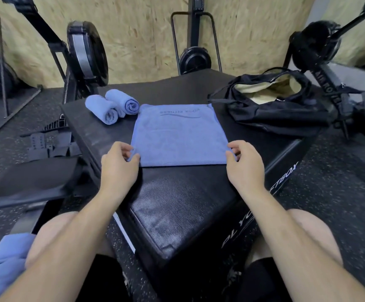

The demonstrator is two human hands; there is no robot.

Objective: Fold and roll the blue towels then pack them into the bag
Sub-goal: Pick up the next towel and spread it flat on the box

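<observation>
The padded black box is the work surface, and both hands rest on its top. The black bag lies beyond the right hand and out to its outer side, its mouth gaping and its pale lining showing. Between the hands and stretching away from them lies the flat blue towel, spread smooth, with its printed logo at the edge farthest from the fingers. A heap of blue towels waits well behind the left hand, down beside the knee. The two rolled towels sit beyond the left hand, touching each other, just off the flat towel's far left corner. The left hand pinches the near left corner of the flat towel between thumb and fingers. The right hand pinches the near right corner the same way.

The step in hand looks like the start of a roll from the near edge. To do it well, both hands should turn that edge over together, so it stays parallel to the far edge. The first turn should be small and tight, since a loose core makes a fat roll. Light tension across the cloth between the hands should stop it bunching in the middle. If the side edges stay lined up while the hands push away, the roll should not cone.
</observation>
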